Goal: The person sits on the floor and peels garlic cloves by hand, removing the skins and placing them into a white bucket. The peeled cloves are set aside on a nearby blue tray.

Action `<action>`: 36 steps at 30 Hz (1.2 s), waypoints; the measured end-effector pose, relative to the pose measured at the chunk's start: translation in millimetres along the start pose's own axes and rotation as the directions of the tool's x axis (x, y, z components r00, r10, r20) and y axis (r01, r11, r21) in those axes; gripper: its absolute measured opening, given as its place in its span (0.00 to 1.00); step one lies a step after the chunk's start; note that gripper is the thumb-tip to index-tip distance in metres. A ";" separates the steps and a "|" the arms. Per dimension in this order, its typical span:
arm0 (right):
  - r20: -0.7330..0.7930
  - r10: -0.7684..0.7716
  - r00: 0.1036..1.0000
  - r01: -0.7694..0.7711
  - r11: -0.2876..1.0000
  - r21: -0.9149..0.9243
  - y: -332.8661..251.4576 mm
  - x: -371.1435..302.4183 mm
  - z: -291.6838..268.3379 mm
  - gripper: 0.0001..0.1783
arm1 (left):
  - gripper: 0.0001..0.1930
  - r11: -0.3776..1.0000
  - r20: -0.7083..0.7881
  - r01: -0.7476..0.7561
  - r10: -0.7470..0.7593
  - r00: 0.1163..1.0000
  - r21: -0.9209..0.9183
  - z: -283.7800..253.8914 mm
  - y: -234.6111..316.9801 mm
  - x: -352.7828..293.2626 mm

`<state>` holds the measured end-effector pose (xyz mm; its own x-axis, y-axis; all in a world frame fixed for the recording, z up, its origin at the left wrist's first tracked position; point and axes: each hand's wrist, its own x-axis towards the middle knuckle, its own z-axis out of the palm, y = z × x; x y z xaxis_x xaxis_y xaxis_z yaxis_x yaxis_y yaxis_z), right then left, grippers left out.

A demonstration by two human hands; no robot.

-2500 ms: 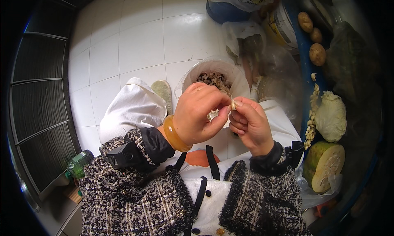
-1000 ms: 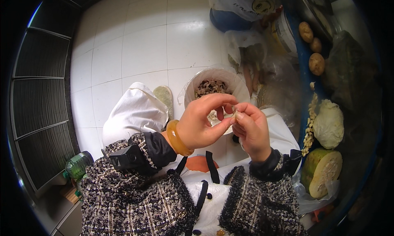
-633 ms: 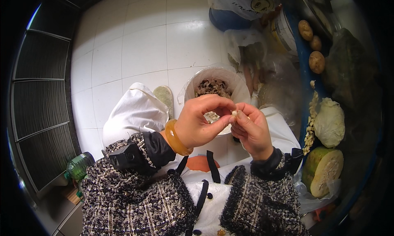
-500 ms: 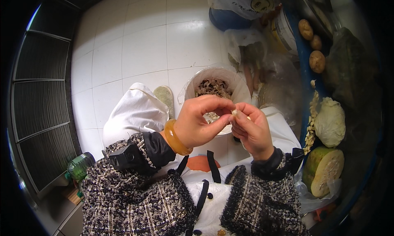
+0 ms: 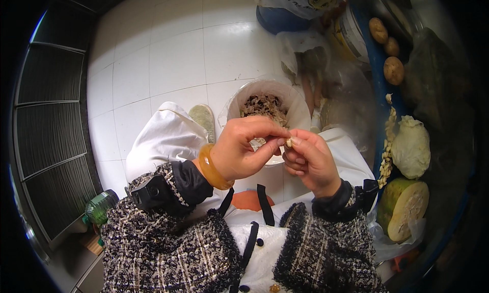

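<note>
Lined bin (image 5: 297, 100): centre, far side of the hands; brown scraps (image 5: 262, 107) inside.
Cut gourd (image 5: 407, 211): right, near end, pale face showing.
Pale cabbage (image 5: 410, 147): right, just farther than the gourd.
Left hand (image 5: 243, 145): thumb and forefinger narrow, at the clove; whether they grip anything, cannot tell.
Right hand (image 5: 313, 159): thumb and forefinger pinching the clove.
Row of cloves (image 5: 387, 149): right, just left of the cabbage.
Clove (image 5: 289, 142): between right fingertips; could drop binward, being small and held only by the tips.
</note>
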<state>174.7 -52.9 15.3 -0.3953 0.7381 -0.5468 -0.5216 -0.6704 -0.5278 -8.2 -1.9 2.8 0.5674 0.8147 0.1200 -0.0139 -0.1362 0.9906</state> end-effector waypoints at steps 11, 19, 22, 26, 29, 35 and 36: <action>0.040 0.056 0.998 -0.059 0.996 0.072 -0.9 2.5 -2.2 0.08 | 0.05 0.997 -0.017 -0.046 0.047 0.999 0.054 -0.3 3.6 -0.2; 0.057 0.087 0.995 -0.092 0.992 0.086 -1.8 1.2 -2.1 0.08 | 0.05 1.000 0.016 0.016 -0.016 1.000 0.012 -1.9 5.7 -0.3; 0.059 0.105 0.993 -0.111 0.989 0.099 -2.7 0.7 -1.7 0.08 | 0.05 1.000 0.017 0.008 -0.008 1.000 0.012 -1.9 5.3 -0.3; 0.056 0.119 0.991 -0.125 0.985 0.117 -2.7 0.5 -0.1 0.08 | 0.05 0.998 -0.005 -0.054 0.054 0.999 0.040 -1.0 4.1 0.8; 0.069 0.121 0.990 -0.128 0.984 0.121 -2.9 1.1 0.1 0.08 | 0.05 0.998 0.007 -0.056 0.055 0.998 0.041 -1.9 4.8 0.7; 0.065 0.136 0.989 -0.143 0.983 0.119 -2.5 1.0 -0.5 0.08 | 0.05 0.999 0.010 -0.015 0.015 1.000 0.039 -2.1 6.9 0.3; 0.062 0.137 0.989 -0.144 0.981 0.129 -2.3 1.0 -0.5 0.08 | 0.05 0.999 0.011 -0.010 0.009 1.000 0.033 -2.3 7.0 0.3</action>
<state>175.9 -50.7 15.7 -0.5094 0.6423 -0.5727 -0.5521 -0.7544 -0.3551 -10.0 -1.3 9.9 0.5760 0.8073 0.1283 0.0078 -0.1624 0.9867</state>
